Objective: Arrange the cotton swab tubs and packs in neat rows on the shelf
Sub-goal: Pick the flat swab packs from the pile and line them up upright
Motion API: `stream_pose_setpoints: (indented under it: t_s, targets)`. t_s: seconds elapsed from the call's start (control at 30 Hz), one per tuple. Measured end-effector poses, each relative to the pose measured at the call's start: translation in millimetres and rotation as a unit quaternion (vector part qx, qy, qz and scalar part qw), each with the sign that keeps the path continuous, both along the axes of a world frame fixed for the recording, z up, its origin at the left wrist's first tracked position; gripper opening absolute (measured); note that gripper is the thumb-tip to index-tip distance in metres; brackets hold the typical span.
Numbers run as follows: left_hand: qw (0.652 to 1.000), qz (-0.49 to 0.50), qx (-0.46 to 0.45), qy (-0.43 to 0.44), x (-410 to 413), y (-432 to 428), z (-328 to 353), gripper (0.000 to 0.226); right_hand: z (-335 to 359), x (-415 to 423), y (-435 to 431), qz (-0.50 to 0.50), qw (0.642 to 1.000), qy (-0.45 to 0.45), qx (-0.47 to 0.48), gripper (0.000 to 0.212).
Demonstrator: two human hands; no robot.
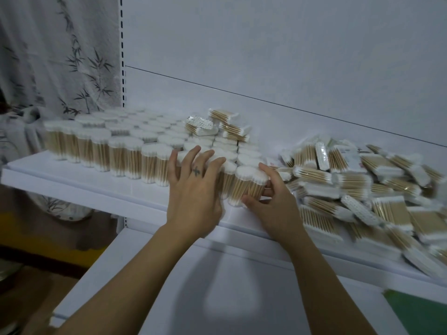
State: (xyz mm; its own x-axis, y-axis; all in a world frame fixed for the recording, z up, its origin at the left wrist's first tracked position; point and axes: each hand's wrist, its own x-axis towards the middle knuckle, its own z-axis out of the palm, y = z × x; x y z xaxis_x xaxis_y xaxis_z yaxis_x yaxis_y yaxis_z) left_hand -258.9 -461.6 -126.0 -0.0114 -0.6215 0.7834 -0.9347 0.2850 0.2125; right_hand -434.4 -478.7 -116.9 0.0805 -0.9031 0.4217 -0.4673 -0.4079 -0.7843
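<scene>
Clear cotton swab tubs stand upright in rows on the left half of the white shelf. My left hand lies with straight fingers against the tubs at the right end of the front row. My right hand holds the end tub with its thumb under it and fingers round its right side. A loose heap of flat swab packs covers the right half of the shelf. A few packs lie on top of the back tubs.
The white back panel rises behind the shelf. A lower white shelf juts out beneath my arms, with a green sheet at its right. A bamboo-print curtain hangs at the left.
</scene>
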Motion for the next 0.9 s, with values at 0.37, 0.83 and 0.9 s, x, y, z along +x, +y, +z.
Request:
stream_pose_setpoints:
  t_s: [0.37, 0.83, 0.9]
  targets:
    - [0.999, 0.006, -0.033, 0.000, 0.3, -13.0, 1.2, 0.055, -1.9, -6.4, -13.5, -0.005, 1.000, -0.022, -0.003, 0.061]
    - [1.000, -0.002, 0.003, -0.008, 2.8, -6.4, 1.1, 0.068, -3.4, -4.0, -9.2, -0.038, 0.999, -0.025, 0.008, 0.045]
    - [1.000, -0.001, 0.008, -0.016, 3.1, -6.0, 2.4, 0.069, -2.8, -3.9, -8.5, -0.047, 0.999, -0.025, 0.005, 0.043]
